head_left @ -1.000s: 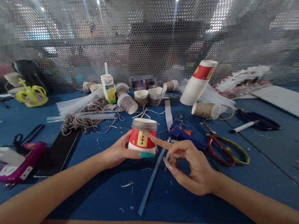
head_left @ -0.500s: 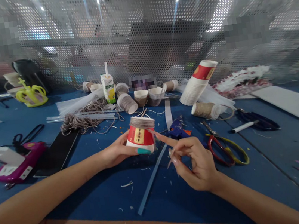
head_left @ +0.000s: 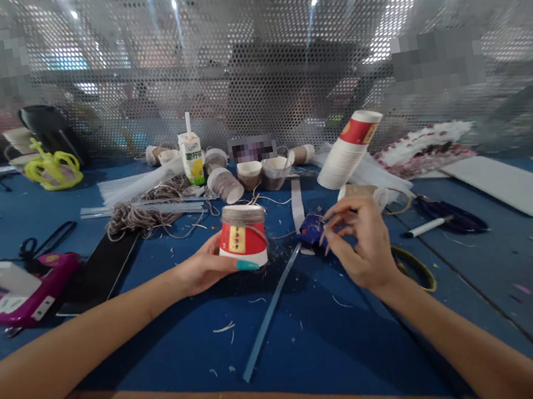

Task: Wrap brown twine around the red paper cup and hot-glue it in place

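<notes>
My left hand (head_left: pixel 206 263) is closed around a red and white paper cup (head_left: pixel 241 240) and holds it above the table. Greyish cord (head_left: pixel 242 214) is wound in rows around the cup's upper end, and a loose strand hangs down its right side. To the right, my right hand (head_left: pixel 361 242) is raised with its fingers curled together beside a blue glue gun (head_left: pixel 310 227). Whatever those fingers hold, if anything, is too small to make out. A clear glue stick (head_left: pixel 272 316) slants from the glue gun towards the table's front edge.
Behind stand cord-wrapped cups (head_left: pixel 226 185), a juice carton (head_left: pixel 193 160) and a leaning stack of paper cups (head_left: pixel 347 153). A cord bundle (head_left: pixel 135 219) and a purple power strip (head_left: pixel 34 297) lie left. Scissors (head_left: pixel 422 269) and a white pen (head_left: pixel 430 226) lie right.
My right hand has moved away from the cup, up and to the right, towards the glue gun; its extended index finger is now curled. The cup stays in my left hand, turned slightly.
</notes>
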### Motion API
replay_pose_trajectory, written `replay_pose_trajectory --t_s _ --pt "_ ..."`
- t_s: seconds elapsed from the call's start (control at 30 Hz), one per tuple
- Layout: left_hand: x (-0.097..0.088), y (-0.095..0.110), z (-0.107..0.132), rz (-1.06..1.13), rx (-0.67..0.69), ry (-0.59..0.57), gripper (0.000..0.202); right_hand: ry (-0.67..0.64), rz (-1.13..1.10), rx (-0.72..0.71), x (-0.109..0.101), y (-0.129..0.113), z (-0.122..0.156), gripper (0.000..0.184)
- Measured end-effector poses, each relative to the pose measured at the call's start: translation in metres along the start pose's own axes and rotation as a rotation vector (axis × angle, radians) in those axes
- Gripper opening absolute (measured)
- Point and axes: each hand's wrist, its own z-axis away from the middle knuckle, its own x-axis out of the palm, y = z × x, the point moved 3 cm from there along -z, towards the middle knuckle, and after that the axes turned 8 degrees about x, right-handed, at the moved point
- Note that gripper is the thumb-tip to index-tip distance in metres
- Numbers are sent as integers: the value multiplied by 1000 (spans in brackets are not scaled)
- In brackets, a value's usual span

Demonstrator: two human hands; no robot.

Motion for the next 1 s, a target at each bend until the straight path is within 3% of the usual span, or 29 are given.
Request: replay_pose_trajectory --t_s 0.1,0.17,0.33,0.47,0.7,0.8,0.9,1.0 --pt "-1 2 -1 -26 24 -20 62 -159 521 115 -1 18 -17 26" --pt "-3 2 -1 -42 31 -26 60 -251 728 184 -2 27 -22 38" --pt "-6 3 -3 -28 30 -15 57 -516 763 329 -2 31 -17 39" --pt "-5 3 -2 29 -24 -42 58 -571 780 360 1 28 -14 32" --pt "-5 1 -2 -29 -67 82 49 -479 798 389 6 37 -19 20" --pt "-4 1 -2 -40 -81 129 53 -309 745 352 -4 36 -27 20" --pt "-2 2 -2 -6 -72 129 57 -21 499 321 -18 32 -33 24" --pt "-3 2 -2 32 -59 118 55 77 119 428 -23 28 -32 25"
